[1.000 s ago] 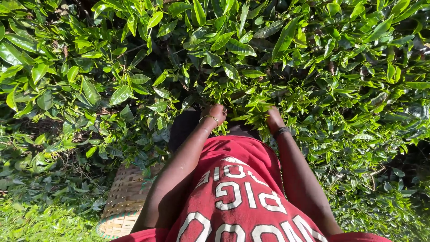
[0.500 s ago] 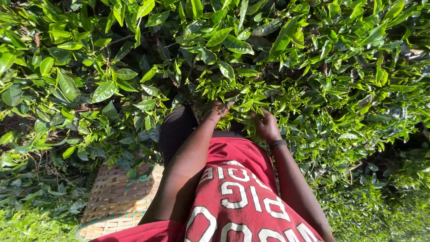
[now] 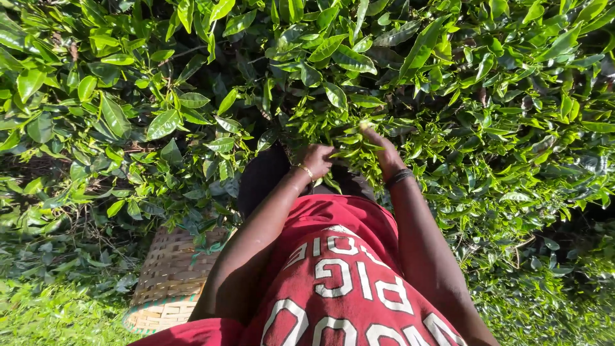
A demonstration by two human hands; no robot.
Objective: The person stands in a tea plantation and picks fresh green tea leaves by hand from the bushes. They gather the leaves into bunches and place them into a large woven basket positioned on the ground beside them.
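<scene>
Leaves fill nearly the whole view: a dense tea bush (image 3: pixel 359 77) with glossy green foliage, against which both hands are worked. The left hand (image 3: pixel 318 160) is seen just below the bush's lower edge, fingers curled shut around a small cluster of tea shoots (image 3: pixel 349 150); a thin gold bracelet (image 3: pixel 306 170) sits at its wrist. The right hand (image 3: pixel 384 150) is held just beside it, fingers pinched closed on a sprig from the same cluster, with a dark bracelet (image 3: pixel 400 176) on the wrist. The two hands are nearly touching, and the shoots lie between and slightly over them.

Compared with a second ago, both hands are raised a little higher and deeper into the foliage, and are drawn closer together — the leaves that were merely touched then are now gathered and gripped. More of the woven basket (image 3: pixel 170 282) is shown as well: it stands on the grass (image 3: pixel 51 314) below and to the left of the bush, well apart from the hands. From this it is judged that plucking is under way and that the shoots are not yet carried to the basket.

A red shirt (image 3: pixel 339 282) with white lettering is seen below the bush, between the arms.
</scene>
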